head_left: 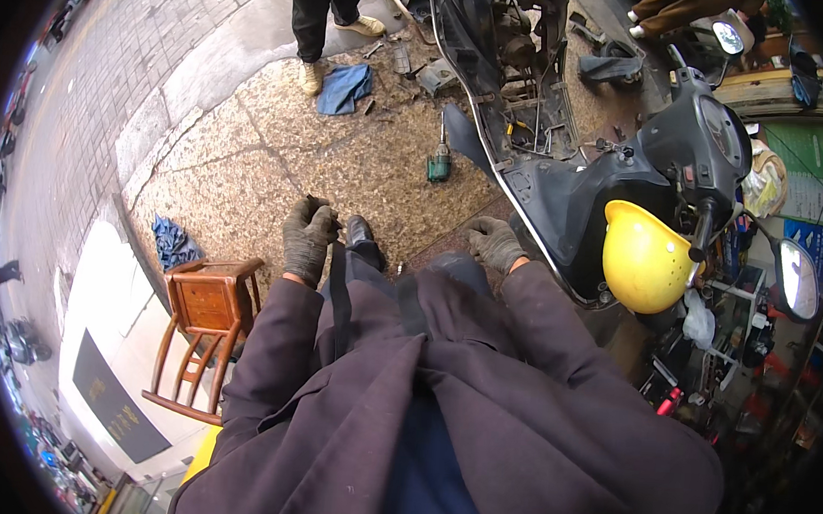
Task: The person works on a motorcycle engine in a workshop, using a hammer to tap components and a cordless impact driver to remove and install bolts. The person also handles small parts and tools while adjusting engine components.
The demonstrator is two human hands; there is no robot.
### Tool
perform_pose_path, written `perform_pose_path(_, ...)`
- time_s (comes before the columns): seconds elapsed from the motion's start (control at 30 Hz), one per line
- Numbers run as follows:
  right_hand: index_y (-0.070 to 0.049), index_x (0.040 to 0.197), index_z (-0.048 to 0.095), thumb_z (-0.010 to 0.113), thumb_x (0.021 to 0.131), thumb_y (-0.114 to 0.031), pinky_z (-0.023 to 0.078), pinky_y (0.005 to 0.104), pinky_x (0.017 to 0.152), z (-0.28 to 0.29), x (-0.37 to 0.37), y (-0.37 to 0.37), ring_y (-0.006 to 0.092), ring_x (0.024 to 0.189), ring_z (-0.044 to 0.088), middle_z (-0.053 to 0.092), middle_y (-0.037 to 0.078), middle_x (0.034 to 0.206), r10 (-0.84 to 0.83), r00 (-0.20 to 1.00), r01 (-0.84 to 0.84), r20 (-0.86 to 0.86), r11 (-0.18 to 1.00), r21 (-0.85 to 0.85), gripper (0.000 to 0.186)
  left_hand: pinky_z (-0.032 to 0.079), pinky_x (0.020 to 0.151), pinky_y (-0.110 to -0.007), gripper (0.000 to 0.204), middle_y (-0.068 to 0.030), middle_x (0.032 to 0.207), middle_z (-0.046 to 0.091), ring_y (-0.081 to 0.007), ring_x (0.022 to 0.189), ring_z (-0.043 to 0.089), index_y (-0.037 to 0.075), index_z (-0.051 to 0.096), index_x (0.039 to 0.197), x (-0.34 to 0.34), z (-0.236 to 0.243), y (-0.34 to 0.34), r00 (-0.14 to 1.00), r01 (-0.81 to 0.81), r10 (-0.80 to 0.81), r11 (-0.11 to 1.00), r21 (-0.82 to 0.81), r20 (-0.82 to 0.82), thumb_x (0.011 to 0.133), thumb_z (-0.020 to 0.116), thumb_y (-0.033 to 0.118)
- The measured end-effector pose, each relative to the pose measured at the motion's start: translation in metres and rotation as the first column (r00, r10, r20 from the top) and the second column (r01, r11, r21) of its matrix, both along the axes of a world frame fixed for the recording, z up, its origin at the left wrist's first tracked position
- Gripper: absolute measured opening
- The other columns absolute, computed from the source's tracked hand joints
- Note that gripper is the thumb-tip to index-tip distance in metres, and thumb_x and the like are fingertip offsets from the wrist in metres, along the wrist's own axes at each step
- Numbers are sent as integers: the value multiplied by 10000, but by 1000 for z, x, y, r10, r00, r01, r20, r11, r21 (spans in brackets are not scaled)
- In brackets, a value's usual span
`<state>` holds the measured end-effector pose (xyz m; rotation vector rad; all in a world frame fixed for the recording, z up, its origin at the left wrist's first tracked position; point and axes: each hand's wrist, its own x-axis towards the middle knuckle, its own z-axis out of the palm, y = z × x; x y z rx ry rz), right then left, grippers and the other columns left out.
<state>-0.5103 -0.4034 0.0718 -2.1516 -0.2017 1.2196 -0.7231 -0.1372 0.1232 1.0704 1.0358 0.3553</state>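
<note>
My left hand [308, 238], in a grey-green work glove, is held before my left knee with its fingers bent together. Something small and dark shows at its fingertips, too small to name. By my right knee, my right hand [496, 244] wears the same kind of glove. Its fingers are curled in, and nothing shows between them. To its right stands a dark scooter [576, 187] with its rear panels off and the frame exposed. A green cordless drill [439, 164] is on the ground ahead of my hands, beside the scooter.
A yellow hard hat [645, 260] hangs at the scooter's handlebar. Left of me is a wooden chair [206, 306], with a blue cloth [175, 243] behind it. Ahead lie another blue cloth [344, 90] and scattered parts, near a standing person's shoe [310, 77]. Shelves of tools crowd the right.
</note>
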Motion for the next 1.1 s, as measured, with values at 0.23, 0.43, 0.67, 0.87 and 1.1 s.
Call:
perform_pose_path(0.23,-12,1021,623,578,918,-47,444,244,493,-38,20,10,99,563,537,591,33,724,-85,996,86,-18,995,40,118,487,576,-241,133,-49,823,618,-124,706,606,37,571,1024,60,-15,62,978,114,-115,993,-15,-175,928,560,128)
perform_pose_path(0.43,-37,957,686,662,854,-129,478,310,550,-41,76,24,127,589,588,656,58,734,-362,899,378,-247,926,16,140,481,581,-256,133,-46,814,615,-136,698,607,35,574,1019,150,-15,76,968,218,-216,976,4,-124,923,561,126)
perform_pose_path(0.67,-45,1008,687,631,846,-123,508,313,663,-35,194,35,144,717,635,695,70,838,-345,907,376,-240,922,93,189,469,599,-252,212,-58,792,610,-131,679,581,1,587,996,333,-34,69,915,399,-382,904,155,-127,908,594,194)
perform_pose_path(0.87,-21,991,647,569,913,-84,439,244,565,-20,250,27,99,647,541,609,19,781,-440,857,492,-269,853,174,127,466,563,-270,196,-60,748,622,-136,633,570,-29,632,937,531,-93,62,912,409,-390,831,377,-130,868,606,152)
perform_pose_path(1.1,-17,1000,631,568,922,-77,448,258,567,-35,250,2,98,644,534,606,29,783,-521,816,561,-250,818,126,117,512,781,-364,246,-146,904,712,-285,857,679,57,698,982,724,-184,67,933,356,-299,838,414,-198,797,655,213)
